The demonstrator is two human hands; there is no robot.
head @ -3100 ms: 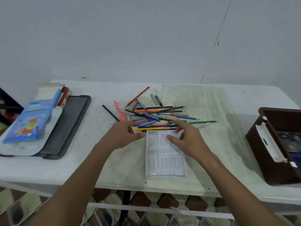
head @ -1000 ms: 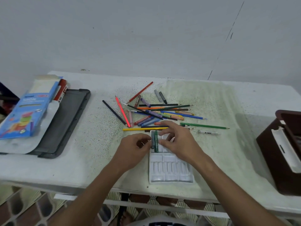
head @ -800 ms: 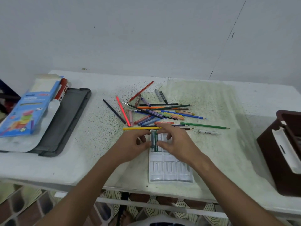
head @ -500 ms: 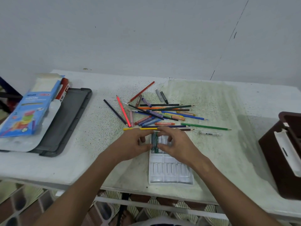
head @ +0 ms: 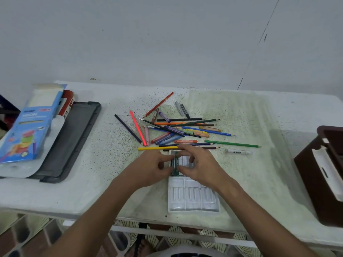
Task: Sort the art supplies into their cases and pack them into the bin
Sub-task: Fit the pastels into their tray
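A white slotted plastic tray point(head: 193, 200) lies near the table's front edge. Two dark green crayons point(head: 175, 165) lie in its far left slots. My left hand point(head: 152, 168) and my right hand point(head: 199, 164) meet over the tray's far end, with fingertips pinching the green crayons from both sides. Just beyond the hands lies a loose pile of coloured pencils and crayons point(head: 178, 129). A white crayon point(head: 238, 151) lies apart to the right. The brown bin point(head: 315, 175) stands at the right edge.
At the left, a blue crayon box point(head: 29, 130) and a red box point(head: 67, 105) rest on a clear plastic sheet over a grey tray lid point(head: 70, 140). A white lid point(head: 326, 173) leans inside the bin. The wall rises right behind the table.
Both hands moved from the tray's top edge onto the green crayons, which now lie in the tray. In the last second the hands have barely shifted.
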